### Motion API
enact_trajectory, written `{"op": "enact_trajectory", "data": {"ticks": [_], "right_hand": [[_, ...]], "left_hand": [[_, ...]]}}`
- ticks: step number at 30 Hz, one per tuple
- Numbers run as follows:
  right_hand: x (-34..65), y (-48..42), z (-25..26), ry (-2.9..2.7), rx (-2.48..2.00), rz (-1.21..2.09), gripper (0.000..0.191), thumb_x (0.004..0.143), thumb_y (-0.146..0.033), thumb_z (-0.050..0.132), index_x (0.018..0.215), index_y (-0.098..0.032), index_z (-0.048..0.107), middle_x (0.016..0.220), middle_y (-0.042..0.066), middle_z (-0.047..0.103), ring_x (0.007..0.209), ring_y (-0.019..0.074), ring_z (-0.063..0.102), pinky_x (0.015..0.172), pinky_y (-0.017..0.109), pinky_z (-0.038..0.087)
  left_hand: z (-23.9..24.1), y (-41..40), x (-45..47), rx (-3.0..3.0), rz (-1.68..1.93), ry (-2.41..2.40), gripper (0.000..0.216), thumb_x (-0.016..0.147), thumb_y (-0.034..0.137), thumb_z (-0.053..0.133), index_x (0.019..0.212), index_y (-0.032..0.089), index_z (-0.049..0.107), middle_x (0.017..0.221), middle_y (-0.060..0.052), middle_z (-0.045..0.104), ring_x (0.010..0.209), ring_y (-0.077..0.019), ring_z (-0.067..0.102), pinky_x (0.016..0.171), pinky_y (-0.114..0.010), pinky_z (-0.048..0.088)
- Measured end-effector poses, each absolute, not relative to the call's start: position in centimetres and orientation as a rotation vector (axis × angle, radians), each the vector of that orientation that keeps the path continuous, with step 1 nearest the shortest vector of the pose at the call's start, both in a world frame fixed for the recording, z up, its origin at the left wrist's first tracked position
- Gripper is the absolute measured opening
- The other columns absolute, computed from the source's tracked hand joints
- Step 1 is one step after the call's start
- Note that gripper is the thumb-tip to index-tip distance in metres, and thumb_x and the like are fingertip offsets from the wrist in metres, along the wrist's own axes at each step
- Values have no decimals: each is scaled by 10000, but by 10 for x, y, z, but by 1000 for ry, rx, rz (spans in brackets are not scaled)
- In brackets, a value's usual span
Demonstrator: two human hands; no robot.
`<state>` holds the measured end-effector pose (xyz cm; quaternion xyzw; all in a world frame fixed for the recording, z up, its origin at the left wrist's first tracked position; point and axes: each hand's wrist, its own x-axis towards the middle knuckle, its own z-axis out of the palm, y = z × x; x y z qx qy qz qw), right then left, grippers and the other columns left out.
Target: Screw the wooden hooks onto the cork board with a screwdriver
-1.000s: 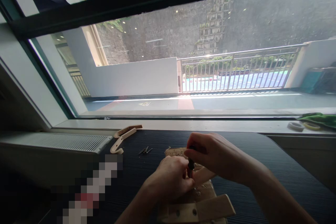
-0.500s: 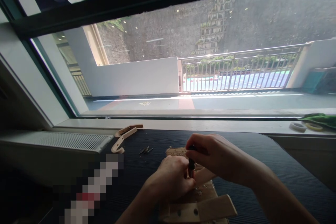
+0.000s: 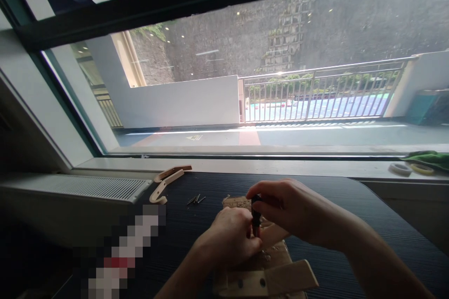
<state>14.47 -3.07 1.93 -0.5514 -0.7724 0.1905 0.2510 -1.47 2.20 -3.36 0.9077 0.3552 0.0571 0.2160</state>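
A short, dark-handled screwdriver (image 3: 256, 210) stands upright over a worn wooden board (image 3: 277, 254). My right hand (image 3: 286, 203) has its thumb and fingers around the top of the handle. Low by the tip, my left hand (image 3: 233, 233) is closed, thumb and forefinger pinched together; what lies inside the pinch is hidden. Under both hands a pale wooden strip (image 3: 275, 234) lies across the board, partly covered. Closer to me, a bent wooden piece (image 3: 289, 278) with two dark holes rests over the board's near end.
Several loose screws (image 3: 196, 199) lie on the dark table (image 3: 351, 224). Two bent wooden hooks (image 3: 166, 186) sit at its far left edge, near a white radiator (image 3: 105, 189). Rolls of tape (image 3: 400, 169) and a green cloth (image 3: 428, 160) are on the windowsill.
The fingers of my right hand have shifted round the screwdriver handle, and more of the handle shows. My left hand keeps its place, as do the board and the wooden pieces.
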Motion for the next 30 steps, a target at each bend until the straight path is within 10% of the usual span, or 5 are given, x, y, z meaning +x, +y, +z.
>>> {"op": "enact_trajectory", "data": {"ticks": [30], "right_hand": [[145, -21, 8, -2140, -1610, 290, 177, 833, -361, 510, 785, -229, 617, 605, -39, 555, 545, 93, 426, 490, 225, 227]], "left_hand": [[-34, 20, -13, 2507, 183, 979, 240, 758, 342, 513, 694, 170, 668, 648, -12, 652, 573, -123, 531, 545, -241, 340]]}}
